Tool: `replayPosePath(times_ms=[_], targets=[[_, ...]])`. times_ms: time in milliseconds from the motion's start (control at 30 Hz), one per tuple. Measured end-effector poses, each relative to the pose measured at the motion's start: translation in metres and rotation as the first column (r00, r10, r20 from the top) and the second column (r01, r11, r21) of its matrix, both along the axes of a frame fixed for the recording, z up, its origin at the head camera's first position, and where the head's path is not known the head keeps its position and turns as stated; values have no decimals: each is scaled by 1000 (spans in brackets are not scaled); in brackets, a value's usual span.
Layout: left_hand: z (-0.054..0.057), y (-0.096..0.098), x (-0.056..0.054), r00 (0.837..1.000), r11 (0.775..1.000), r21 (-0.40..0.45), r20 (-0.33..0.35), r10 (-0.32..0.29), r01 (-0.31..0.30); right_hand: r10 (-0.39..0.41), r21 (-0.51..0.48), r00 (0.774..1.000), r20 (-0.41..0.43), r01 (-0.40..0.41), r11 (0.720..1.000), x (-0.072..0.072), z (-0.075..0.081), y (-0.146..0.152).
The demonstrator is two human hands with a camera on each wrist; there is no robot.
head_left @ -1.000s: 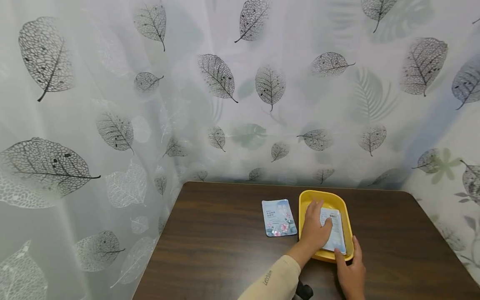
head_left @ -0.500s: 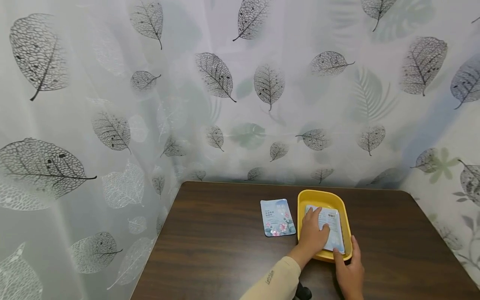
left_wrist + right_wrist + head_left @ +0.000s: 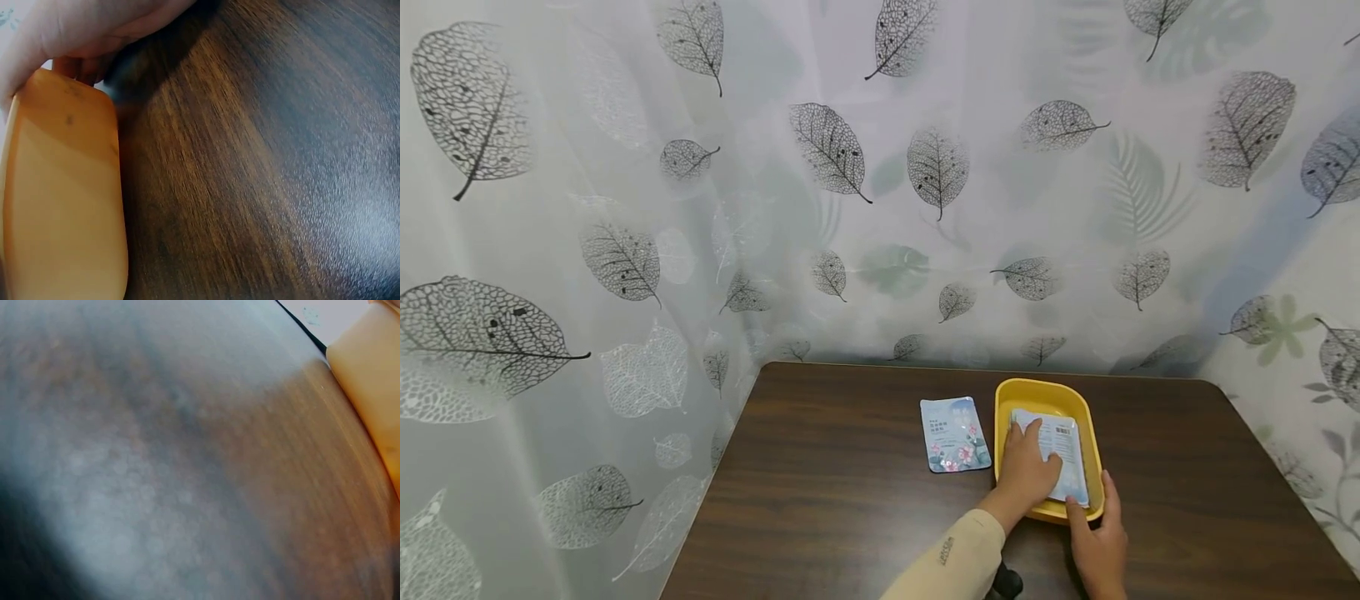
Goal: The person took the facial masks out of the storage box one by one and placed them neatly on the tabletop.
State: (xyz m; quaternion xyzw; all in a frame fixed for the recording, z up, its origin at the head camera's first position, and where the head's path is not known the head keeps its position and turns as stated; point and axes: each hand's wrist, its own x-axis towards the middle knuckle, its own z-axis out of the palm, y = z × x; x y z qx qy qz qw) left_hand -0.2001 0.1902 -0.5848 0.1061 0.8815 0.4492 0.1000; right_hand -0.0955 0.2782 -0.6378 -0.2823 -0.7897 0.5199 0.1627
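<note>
A shallow yellow tray [image 3: 1086,417] stands on the table in the head view, holding a stack of flat pale-blue sachets [image 3: 1070,462]. The top one lies with its printed text and barcode upward. Over the left part of this stack is my left hand [image 3: 1026,471], its fingers and thumb spread and touching the sachets. At the tray's near right corner my right hand [image 3: 1099,546] grips the rim, thumb over the inner side and fingers outside. The left wrist view has a hand [image 3: 94,28] on the rim of the tray [image 3: 65,187]. The right wrist view catches only the tray's side [image 3: 372,381].
Left of the tray, a single pale-blue sachet [image 3: 955,435] with pink flowers lies flat on the dark wood table [image 3: 842,467]. A leaf-patterned curtain [image 3: 880,192] hangs behind the table. Below the left sleeve [image 3: 951,554] shows a small black object [image 3: 1006,582].
My left hand's fingertips have drawn back slightly toward me over the sachets, uncovering more of the top one. My right hand keeps its place on the tray.
</note>
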Motion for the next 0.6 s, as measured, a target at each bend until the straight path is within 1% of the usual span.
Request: replayPosePath(times_ms=[167,267,500,600], targets=[[2,1,2,1000,1000,-7,25,13,-13,2,18,1000,-8,-2,1000,-1,-1,1],[2,0,2,999,1000,0,25,26,-26,10,12,1000,-2,-10,1000,0,0,1],[2,-3,3,1000,1000,26,-16,9,-8,6,-11,1000,1,-6,1000,0,-2,1],[2,-5,3,999,999,37,-39,-13,14,5,-7,1000,-1,-5,1000,0,-2,1]])
